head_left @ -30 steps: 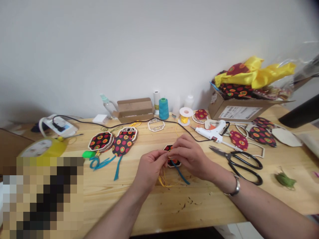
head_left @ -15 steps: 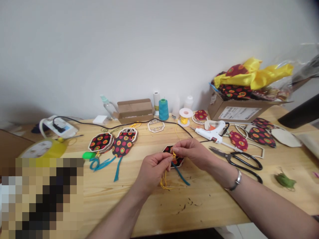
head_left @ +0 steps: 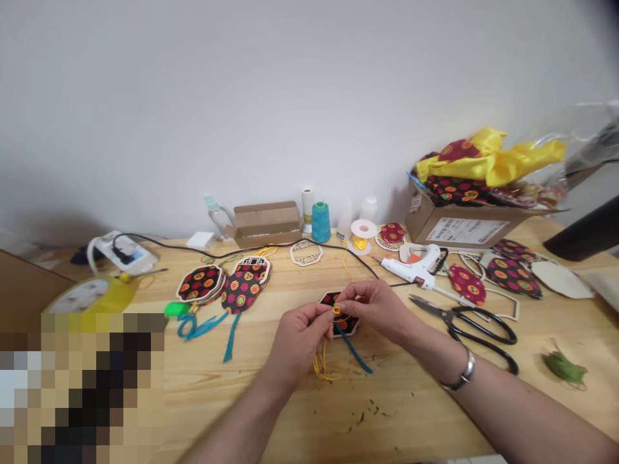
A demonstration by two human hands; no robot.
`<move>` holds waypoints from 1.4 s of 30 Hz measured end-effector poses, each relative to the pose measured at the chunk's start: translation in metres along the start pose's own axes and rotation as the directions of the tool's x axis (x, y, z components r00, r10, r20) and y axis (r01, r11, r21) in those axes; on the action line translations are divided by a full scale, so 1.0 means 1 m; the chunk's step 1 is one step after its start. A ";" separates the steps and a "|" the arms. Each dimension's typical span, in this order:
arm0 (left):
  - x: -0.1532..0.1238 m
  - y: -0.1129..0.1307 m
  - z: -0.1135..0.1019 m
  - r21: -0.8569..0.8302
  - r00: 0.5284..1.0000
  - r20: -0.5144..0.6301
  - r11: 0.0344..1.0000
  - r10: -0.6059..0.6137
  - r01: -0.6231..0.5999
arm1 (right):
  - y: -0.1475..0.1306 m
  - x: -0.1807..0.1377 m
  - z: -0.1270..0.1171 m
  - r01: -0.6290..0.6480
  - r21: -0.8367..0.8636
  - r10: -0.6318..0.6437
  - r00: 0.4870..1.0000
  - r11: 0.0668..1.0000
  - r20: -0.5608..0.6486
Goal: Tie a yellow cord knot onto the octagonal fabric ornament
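Thumb and forefinger of my left hand (head_left: pixel 304 335) pinch a yellow cord (head_left: pixel 321 368), whose loose end hangs in loops below the fingers. My right hand (head_left: pixel 371 310) is closed on the same cord from the other side, with a small yellow loop showing between the two sets of fingertips. Just behind the hands lies an octagonal ornament (head_left: pixel 349 327) covered in dark flowered fabric, partly hidden by the fingers. A teal tassel (head_left: pixel 355 351) trails from it across the table. Exactly how the cord is knotted cannot be made out.
Black-handled scissors (head_left: pixel 464 322) and a white glue gun (head_left: pixel 416 267) lie to the right. Behind stand a yellow cord spool (head_left: pixel 362 237), a teal thread cone (head_left: pixel 320 222) and a fabric-filled carton (head_left: pixel 459 225). Finished-looking ornaments (head_left: pixel 200 283) are at left, green thread (head_left: pixel 565 367) far right.
The camera view has tilted slightly, so everything sits a little lower. Both hands stay together at the cord, and the small yellow loop between the fingertips now looks rounder.
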State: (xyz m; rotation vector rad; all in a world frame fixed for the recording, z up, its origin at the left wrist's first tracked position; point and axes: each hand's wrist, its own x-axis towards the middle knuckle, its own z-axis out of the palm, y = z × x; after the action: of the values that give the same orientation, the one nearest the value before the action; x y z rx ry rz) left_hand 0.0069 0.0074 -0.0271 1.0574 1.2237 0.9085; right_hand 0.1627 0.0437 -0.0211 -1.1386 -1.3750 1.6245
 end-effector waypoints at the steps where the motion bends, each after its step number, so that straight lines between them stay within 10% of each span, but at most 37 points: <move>1: 0.000 0.000 0.000 -0.008 1.000 -0.003 1.000 0.001 -0.001 | 0.000 0.000 0.000 0.014 -0.027 -0.014 1.000 1.000 -0.006; 22: 0.000 0.004 0.001 -0.036 0.998 -0.065 0.999 -0.014 0.012 | 0.000 -0.003 0.000 0.324 -0.520 -0.362 0.932 0.791 0.029; 42: 0.000 0.001 0.003 -0.192 0.996 -0.010 0.978 -0.087 0.083 | 0.000 -0.007 -0.001 0.507 -0.498 -0.559 0.827 0.704 0.053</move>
State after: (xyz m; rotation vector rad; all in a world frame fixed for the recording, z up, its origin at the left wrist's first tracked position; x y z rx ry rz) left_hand 0.0095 0.0073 -0.0261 0.8395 1.1625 0.9508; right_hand 0.1661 0.0379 -0.0204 -0.9375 -1.8995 0.7971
